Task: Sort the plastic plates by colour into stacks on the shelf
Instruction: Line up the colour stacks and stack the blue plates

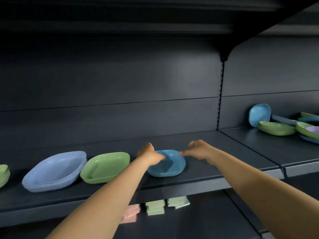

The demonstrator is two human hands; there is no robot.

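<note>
Two bare forearms, no sleeves visible, each ending in a bare grip: left (149,155), right (200,150).

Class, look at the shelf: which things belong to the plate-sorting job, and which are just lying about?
Job: teal plate under both hands; green plate; lilac-blue stack; unsorted plates on the right shelf bay.
Lying about: pastel packs on the lower shelf.

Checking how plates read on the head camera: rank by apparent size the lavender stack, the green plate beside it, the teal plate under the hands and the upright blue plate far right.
1. Lavender stack
2. Green plate
3. Teal plate, partly hidden
4. Upright blue plate: farther away, so true size unsure.
</note>
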